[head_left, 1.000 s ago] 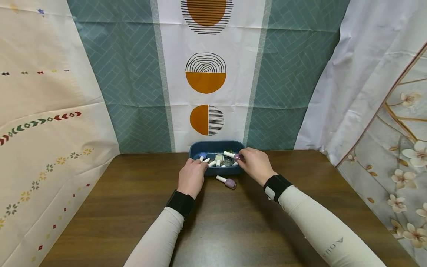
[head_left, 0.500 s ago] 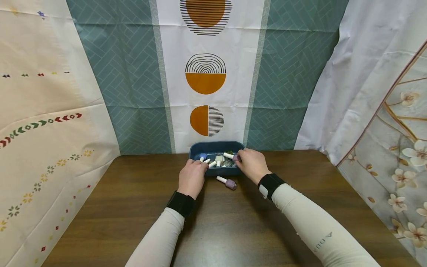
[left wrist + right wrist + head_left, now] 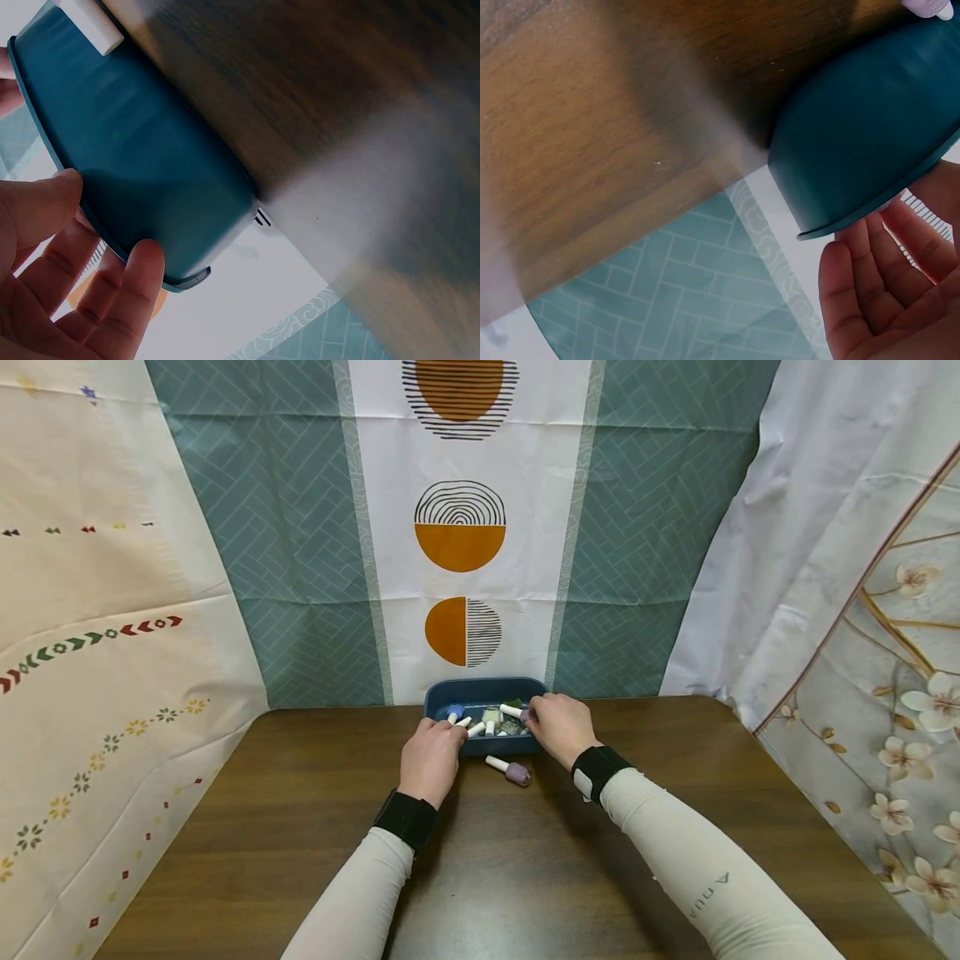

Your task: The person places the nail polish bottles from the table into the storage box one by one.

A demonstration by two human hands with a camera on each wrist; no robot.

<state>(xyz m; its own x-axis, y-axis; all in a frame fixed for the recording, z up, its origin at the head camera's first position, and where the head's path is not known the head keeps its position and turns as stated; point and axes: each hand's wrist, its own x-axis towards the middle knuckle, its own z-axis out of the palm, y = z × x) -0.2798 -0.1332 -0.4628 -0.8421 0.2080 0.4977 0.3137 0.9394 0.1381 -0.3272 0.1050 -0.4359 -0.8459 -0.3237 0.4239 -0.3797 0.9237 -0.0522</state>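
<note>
A dark teal plastic bin (image 3: 495, 747) holds several nail polish bottles with white caps, one of them blue (image 3: 455, 710). My left hand (image 3: 430, 762) grips its front left rim; in the left wrist view, the thumb and fingers (image 3: 142, 277) meet the edge of the bin (image 3: 150, 135). At the right end, my right hand (image 3: 564, 728) pinches a purple nail polish bottle (image 3: 512, 711) low over the contents, white cap pointing left. The right wrist view hides that bottle behind the wall of the bin (image 3: 862, 127). Another purple nail polish bottle (image 3: 517, 773) lies on the table before the bin.
The brown wooden table (image 3: 480, 877) runs back to a patterned cloth (image 3: 465, 643) right behind the bin. Further cloths hang at the left (image 3: 112, 735) and right (image 3: 840, 610) sides.
My right hand has shifted slightly left and lower with the purple nail polish bottle, bringing it deeper into the bin. The left hand stays on the rim.
</note>
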